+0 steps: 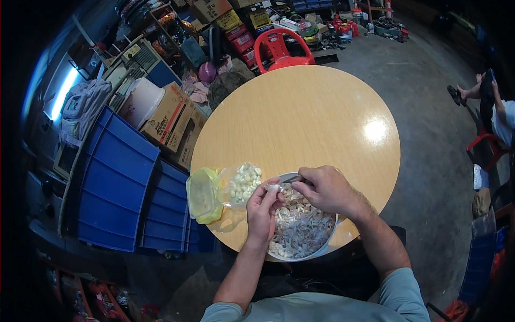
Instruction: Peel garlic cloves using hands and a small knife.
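Observation:
My left hand [262,212] pinches a pale garlic clove [273,188] between thumb and fingers, above the left rim of a white bowl. Close beside it, my right hand [326,189] is closed, its fingertips almost at the clove. Something small and dark shows at those fingers, too unclear to name. Papery garlic skins and bits of garlic [301,228] fill the bowl [333,236] at the table's near edge. To the left of my hands, a clear plastic bag [228,185] holds whitish peeled garlic cloves [247,180].
A clear plastic tub [201,189] sits with a yellow bag [209,216] at the left edge of the round wooden table [289,118]. Blue crates [115,182] and cardboard boxes [169,121] crowd the left. Beyond the table stands a red chair [281,48]. A person [501,112] sits far right.

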Available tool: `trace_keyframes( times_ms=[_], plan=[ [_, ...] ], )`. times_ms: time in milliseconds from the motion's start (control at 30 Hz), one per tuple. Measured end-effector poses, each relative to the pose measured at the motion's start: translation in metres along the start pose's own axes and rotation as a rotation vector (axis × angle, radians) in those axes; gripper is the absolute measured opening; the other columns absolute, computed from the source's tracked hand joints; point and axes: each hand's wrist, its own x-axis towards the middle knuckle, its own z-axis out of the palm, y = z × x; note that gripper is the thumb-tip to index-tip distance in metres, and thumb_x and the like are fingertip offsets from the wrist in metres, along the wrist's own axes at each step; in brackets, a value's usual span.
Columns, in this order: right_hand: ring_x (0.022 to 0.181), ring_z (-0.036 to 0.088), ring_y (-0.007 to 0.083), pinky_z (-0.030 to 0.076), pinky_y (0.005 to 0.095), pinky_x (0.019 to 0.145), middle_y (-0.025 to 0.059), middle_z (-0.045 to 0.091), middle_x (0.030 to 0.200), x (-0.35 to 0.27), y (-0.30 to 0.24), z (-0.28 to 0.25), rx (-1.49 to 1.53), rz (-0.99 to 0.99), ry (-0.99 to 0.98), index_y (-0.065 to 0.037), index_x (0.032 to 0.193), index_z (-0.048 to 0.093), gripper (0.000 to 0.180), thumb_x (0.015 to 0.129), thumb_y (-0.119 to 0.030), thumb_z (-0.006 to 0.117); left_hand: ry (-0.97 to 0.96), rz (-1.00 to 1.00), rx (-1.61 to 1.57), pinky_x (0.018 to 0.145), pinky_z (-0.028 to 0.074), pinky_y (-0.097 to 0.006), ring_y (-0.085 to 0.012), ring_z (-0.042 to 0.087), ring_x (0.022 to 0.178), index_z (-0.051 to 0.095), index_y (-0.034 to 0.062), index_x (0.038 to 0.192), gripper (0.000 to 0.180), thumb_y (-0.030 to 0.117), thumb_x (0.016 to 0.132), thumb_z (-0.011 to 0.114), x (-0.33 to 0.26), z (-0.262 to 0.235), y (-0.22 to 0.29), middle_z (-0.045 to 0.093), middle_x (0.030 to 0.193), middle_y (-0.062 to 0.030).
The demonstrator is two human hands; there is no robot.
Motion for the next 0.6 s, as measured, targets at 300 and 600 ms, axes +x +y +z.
trace_keyframes(
  times_ms=[300,600],
  plan=[
    [0.08,0.069,0.035,0.055,0.0451,0.068,0.0148,0.067,0.084,-0.002,-0.004,0.001,-0.082,-0.112,-0.042,-0.003,0.095,0.056,0.025,0.089,-0.023,0.071,-0.13,-0.153,-0.326,0.081,0.055,-0.029,-0.0146,0.066,0.093,0.059,0.0032,0.122,0.023,0.014,0.102,0.057,-0.007,0.002,0.005,0.068,0.109,-0.0088],
    [0.074,0.069,0.0305,0.054,0.0426,0.06,0.011,0.064,0.078,-0.001,0.001,0.016,-0.141,-0.278,0.095,-0.006,0.09,0.055,0.027,0.086,-0.026,0.073,-0.169,-0.156,-0.317,0.082,0.052,-0.025,-0.0136,0.065,0.101,0.058,0.0035,0.125,0.025,0.014,0.103,0.057,-0.011,0.013,0.008,0.068,0.113,-0.0097]
  ],
)
